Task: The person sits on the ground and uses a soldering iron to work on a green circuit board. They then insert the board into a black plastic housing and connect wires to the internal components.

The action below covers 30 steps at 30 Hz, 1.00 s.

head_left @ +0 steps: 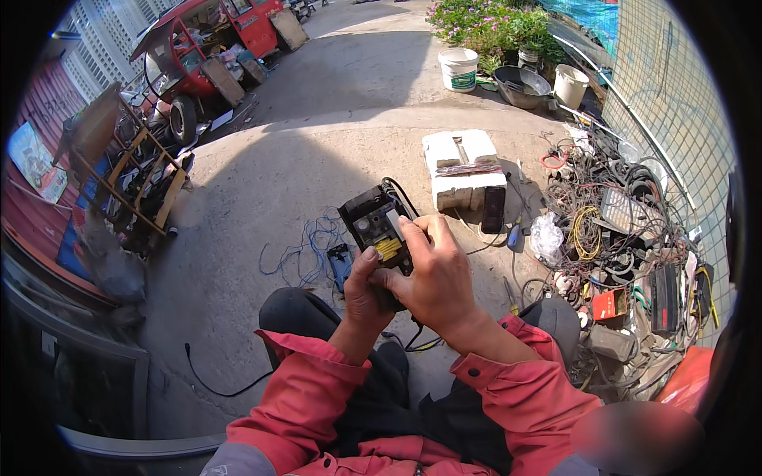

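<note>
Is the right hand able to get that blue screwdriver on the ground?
Probably yes. The screwdriver lies just ahead and to the right, and nothing seems to cover its handle. But the right hand is busy at the black device, so it would have to leave that first.

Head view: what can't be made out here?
All in the head view:
Black device: underside faces away from camera.
Left hand: fingers beyond the thumb, behind device and right hand.
Lower right: blurred patch masks what's there.
Red sheet: cut off by fisheye rim.
</note>
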{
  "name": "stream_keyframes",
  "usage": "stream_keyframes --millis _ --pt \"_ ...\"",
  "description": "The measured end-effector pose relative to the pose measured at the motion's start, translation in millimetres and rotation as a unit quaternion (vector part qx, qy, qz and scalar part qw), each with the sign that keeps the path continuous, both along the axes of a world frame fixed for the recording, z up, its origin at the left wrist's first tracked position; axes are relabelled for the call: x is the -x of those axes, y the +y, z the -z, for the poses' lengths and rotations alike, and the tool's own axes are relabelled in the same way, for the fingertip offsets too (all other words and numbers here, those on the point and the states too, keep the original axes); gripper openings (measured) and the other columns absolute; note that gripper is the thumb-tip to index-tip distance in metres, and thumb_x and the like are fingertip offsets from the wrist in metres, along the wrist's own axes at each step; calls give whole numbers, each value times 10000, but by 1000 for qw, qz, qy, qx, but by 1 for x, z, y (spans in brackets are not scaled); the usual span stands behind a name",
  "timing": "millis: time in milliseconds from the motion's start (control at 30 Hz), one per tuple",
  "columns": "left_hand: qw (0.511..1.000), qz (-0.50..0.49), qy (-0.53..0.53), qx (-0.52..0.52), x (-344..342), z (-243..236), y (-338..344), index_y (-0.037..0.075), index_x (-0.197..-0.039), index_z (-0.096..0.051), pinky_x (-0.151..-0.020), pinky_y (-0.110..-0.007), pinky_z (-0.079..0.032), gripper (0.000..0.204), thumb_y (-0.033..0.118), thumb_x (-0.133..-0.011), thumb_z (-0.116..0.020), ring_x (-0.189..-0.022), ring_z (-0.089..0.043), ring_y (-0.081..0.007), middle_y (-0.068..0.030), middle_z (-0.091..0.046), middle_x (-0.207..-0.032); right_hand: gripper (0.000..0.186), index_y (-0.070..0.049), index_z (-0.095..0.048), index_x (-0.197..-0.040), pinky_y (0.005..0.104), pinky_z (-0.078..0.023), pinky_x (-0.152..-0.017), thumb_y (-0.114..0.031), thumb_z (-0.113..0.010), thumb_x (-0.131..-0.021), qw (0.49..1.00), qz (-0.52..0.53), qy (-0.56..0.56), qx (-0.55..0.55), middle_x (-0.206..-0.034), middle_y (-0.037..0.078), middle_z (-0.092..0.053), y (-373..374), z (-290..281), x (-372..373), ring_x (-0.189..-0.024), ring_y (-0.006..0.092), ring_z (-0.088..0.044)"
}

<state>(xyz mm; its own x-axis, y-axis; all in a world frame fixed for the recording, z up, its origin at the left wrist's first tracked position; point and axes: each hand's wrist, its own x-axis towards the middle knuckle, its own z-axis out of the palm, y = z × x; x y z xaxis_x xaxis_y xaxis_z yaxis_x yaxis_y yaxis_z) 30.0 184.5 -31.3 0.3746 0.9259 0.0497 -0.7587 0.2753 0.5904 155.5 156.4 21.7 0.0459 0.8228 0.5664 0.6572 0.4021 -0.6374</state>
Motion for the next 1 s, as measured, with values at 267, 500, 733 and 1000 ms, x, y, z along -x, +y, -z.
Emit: stream_keyframes --millis 267,500,733,1000 --pt "997 -26 67 11 -3 -1 10 17 -1230 -530 -831 -370 -577 386 169 -884 -612 -924 -685 -229 -119 -668 -1049 478 120 -577 -1196 377 -543 -737 -72 -716 -780 994 -96 52 20 -1118 244 -580 9 14 -17 -878 338 -662" --pt "994 -33 105 17 3 8 14 -54 -1230 -552 -894 -393 -567 474 241 -863 -606 -977 -688 -259 -177 -672 -1107 154 16 -715 -910 394 -513 -717 -29 -650 -778 996 -61 61 37 -841 187 -681 7 0 -47 -792 346 -659" --pt "994 -60 85 18 1 9 15 -12 -1215 -528 -843 -385 -576 414 171 -857 -622 -936 -675 -241 -151 -650 -1076 158 19 -714 -921 380 -520 -671 -74 -682 -798 992 -113 34 52 -819 184 -681 1 10 -43 -754 336 -673" --pt "990 -79 115 -27 1 13 17 -14 -1241 -527 -877 -383 -564 439 175 -854 -613 -976 -678 -253 -172 -656 -1114 149 22 -711 -918 351 -509 -610 -57 -698 -792 986 -150 18 68 -783 183 -679 0 8 -42 -694 305 -677"
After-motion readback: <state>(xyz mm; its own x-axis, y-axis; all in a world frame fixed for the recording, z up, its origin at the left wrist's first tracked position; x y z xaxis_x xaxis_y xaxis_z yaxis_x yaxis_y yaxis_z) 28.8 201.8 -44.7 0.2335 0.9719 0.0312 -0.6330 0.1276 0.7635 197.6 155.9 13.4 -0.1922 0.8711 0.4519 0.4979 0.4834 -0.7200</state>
